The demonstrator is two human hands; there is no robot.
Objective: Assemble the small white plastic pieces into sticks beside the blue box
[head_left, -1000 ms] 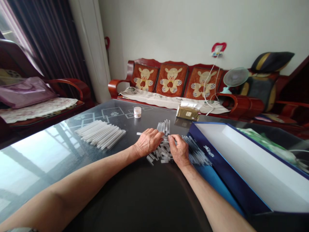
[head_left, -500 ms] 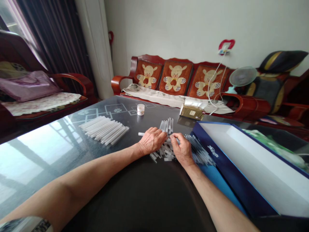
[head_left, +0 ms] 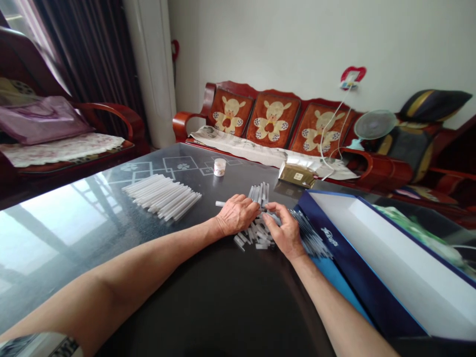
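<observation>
My left hand is closed with its fingers curled. The end of a slim white tube sticks out on its left side. My right hand is close beside it, thumb and forefinger apart, and I see nothing held between them. Short white tube pieces lie loosely heaped under and between my hands. Just beyond my fingers several longer white tubes lie side by side. To the right of my right hand is a bundle of thin grey, clear-looking sticks, partly covered by that hand.
Long white tubes lie in a row at left on the dark glossy table. A small white cup and a tissue box stand farther back. A long blue box with a white inside fills the right side.
My right thumb and forefinger, pinched together near my left fingertips before, have spread apart. My left hand stays closed in nearly the same place. The view has shifted slightly.
</observation>
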